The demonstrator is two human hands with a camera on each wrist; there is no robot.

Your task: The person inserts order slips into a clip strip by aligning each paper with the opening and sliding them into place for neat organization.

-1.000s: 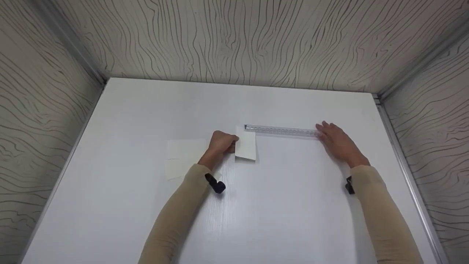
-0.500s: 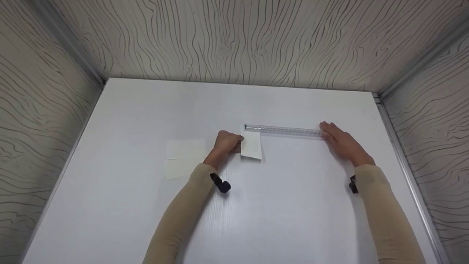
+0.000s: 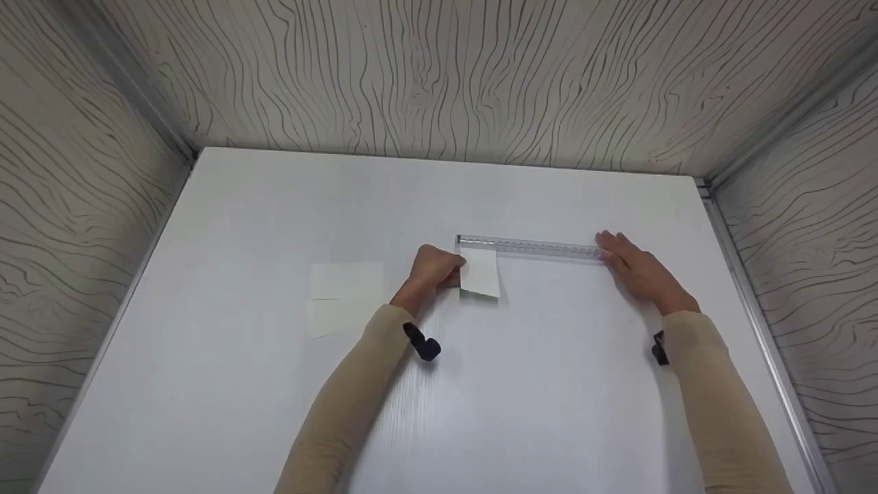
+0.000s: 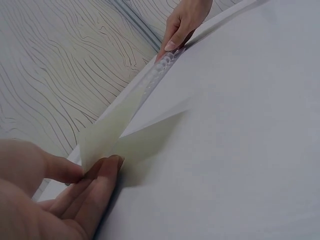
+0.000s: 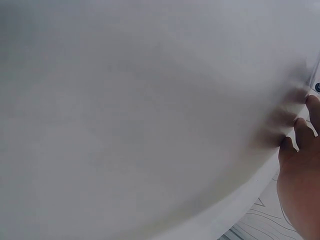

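My left hand pinches the left edge of a pale off-white paper slip between thumb and fingers. In the left wrist view the slip stands tilted up off the table. A clear plastic ruler lies lengthwise behind the slip, whose top edge sits close along it. The thumb and fingers of my right hand are on opposite edges of the ruler's right end, holding it against the table. Only the right hand's fingertips and part of its back show in the right wrist view.
Pale paper sheets lie flat on the white table, left of the left hand. Wood-grain panels enclose the table's back and sides, with metal framing along the right edge.
The left hand has moved right with the slip, along the ruler's front edge. The right hand has shifted a little, staying at the ruler's end. The ruler's left end has kept its place.
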